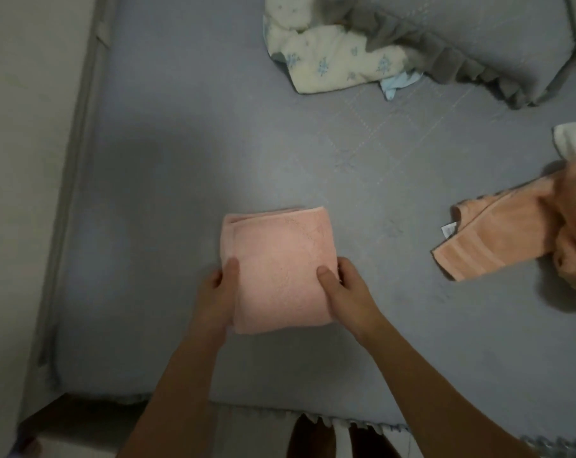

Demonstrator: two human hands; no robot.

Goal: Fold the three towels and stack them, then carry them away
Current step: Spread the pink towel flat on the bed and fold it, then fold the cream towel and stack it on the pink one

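Head view: folded pink towel (276, 269) on bed (167, 166), between left hand (218, 289) and right hand (341, 285); both grip side edges, thumbs on top. Soft, light, floppy; likely best supported underneath. Orange towel (498, 233) unfolded, well right of right hand

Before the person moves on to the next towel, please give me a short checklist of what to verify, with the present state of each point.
1. Pink towel folded into a compact square: ok.
2. Left hand and right hand grip its near corners: ok.
3. It lies flat on the grey bed cover: ok.
4. Orange towel folded: not ok, still crumpled.
5. Third towel identified: cannot tell; a white cloth shows only partly.
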